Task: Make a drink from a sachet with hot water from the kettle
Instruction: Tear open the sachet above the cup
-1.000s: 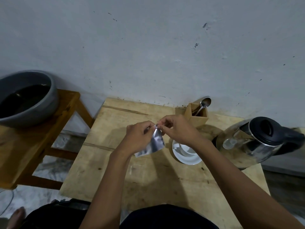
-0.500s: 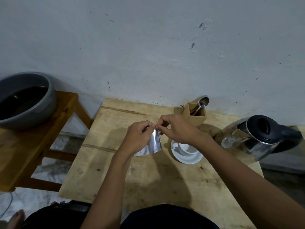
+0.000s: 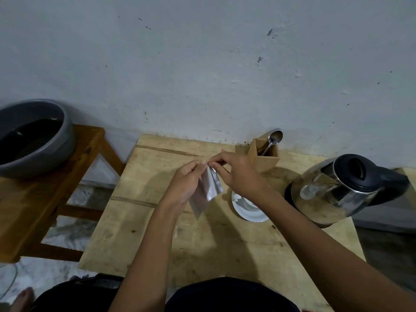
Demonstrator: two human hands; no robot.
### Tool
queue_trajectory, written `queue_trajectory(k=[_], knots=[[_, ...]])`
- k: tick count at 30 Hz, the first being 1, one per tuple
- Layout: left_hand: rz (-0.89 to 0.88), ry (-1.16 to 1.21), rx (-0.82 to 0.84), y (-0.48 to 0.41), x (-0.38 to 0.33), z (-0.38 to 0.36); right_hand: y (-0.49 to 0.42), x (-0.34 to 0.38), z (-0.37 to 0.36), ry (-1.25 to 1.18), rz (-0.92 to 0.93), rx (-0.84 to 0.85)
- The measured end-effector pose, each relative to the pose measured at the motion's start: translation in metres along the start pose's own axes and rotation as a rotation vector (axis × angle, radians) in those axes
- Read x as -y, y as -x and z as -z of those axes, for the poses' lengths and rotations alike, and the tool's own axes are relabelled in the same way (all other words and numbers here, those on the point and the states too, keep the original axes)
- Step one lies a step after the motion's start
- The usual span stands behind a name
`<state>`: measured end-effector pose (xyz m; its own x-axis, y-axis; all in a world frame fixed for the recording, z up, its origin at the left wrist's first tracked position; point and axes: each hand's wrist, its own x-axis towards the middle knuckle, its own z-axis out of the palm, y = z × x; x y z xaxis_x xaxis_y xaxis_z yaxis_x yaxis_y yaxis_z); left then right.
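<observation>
While right hand [image 3: 238, 174] hides cup [image 3: 246, 204], sachet [image 3: 208, 190] pinched

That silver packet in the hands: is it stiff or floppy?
Probably floppy: the sachet hangs creased and bent below the left hand and right hand pinching its top. Likely light, since fingertips alone hold it. Its shiny foil may be slippery.

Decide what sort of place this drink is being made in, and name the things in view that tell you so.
Probably a simple home kitchen corner, not a café: a rough wooden table against a scuffed plain wall, an electric kettle, and a grey basin on a wooden stand beside it.
</observation>
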<state>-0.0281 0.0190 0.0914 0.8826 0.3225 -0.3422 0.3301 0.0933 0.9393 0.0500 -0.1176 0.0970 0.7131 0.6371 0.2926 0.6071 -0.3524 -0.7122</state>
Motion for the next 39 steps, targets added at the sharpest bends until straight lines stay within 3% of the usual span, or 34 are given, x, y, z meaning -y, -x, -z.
queue_trajectory(k=[4, 9, 14, 17, 25, 30, 39], knots=[[-0.16, -0.27, 0.037, -0.002, -0.004, 0.01, -0.006, 0.001, 0.015, -0.141, -0.26, 0.209], [-0.224, -0.324, 0.038, -0.005, -0.008, 0.009, -0.012, 0.0, 0.022, -0.132, -0.237, 0.286], [-0.02, -0.056, -0.021, -0.004, -0.005, 0.0, -0.001, -0.006, 0.005, 0.094, 0.129, 0.031], [0.03, -0.017, -0.02, -0.007, -0.004, 0.0, 0.006, -0.012, -0.004, 0.154, 0.243, -0.078], [0.03, -0.086, 0.169, -0.003, -0.01, 0.018, 0.002, -0.008, -0.002, 0.132, 0.22, -0.142], [-0.047, -0.113, 0.087, -0.005, -0.012, 0.017, -0.002, -0.01, -0.008, 0.168, 0.263, -0.147], [-0.106, 0.03, 0.093, -0.005, -0.013, 0.036, 0.012, -0.002, -0.015, 0.154, 0.36, -0.444]])
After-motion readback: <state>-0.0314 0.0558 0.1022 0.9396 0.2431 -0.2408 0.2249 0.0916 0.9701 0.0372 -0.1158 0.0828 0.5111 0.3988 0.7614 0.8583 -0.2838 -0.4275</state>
